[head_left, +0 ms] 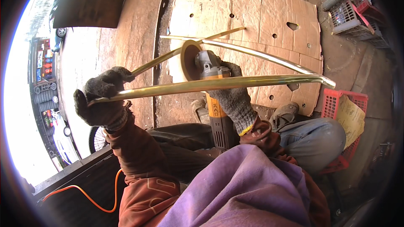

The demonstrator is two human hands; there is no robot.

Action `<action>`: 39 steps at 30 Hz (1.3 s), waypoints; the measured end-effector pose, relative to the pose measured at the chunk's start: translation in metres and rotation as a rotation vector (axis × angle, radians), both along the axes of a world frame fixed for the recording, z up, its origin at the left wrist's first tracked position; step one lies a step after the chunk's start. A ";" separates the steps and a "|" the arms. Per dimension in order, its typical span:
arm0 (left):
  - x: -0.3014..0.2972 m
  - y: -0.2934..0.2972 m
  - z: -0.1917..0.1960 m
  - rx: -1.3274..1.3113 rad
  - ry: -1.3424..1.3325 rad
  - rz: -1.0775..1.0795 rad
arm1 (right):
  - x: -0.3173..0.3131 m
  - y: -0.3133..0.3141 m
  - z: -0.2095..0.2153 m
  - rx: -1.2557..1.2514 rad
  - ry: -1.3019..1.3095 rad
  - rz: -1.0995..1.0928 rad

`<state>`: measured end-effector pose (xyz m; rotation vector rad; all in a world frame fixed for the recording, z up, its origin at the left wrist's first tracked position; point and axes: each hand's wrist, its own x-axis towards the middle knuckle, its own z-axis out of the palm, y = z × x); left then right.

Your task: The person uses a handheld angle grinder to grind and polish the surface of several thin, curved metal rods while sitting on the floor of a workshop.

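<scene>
So, head view: there's a gold-coloured tube frame (pixel 269 80) held up in the air in front of the knees, over a flat sheet of cardboard (pixel 252 12) on the ground. Left hand (pixel 103 86), in a thick grey glove, has its fingers curled mostly closed round the frame's left end. Right hand (pixel 235 105), gloved too, has its fingers wrapped round the neck of an angle grinder (pixel 216 111), and the grinder's disc (pixel 193 61) sits right by the tubes; can't tell if it's touching. Handling-wise, I'd guess the frame is stiff and fairly light but long, so the far end probably swings, and that shiny finish is likely slippery in knit gloves. I'd hold it where two tubes come close together, well clear of the disc. Grinder looks heavier, best gripped round the body.
</scene>
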<state>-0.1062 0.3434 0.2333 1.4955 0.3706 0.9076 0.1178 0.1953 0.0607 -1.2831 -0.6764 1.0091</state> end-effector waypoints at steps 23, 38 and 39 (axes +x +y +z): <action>-0.035 0.017 -0.018 -0.377 -0.315 0.479 | -0.030 0.003 0.055 0.083 0.113 0.180; -0.022 0.013 -0.016 -0.405 -0.317 0.439 | -0.021 0.011 0.008 -0.100 0.060 0.106; -0.029 0.016 -0.020 -0.390 -0.303 0.410 | -0.022 0.011 0.001 -0.081 0.053 0.104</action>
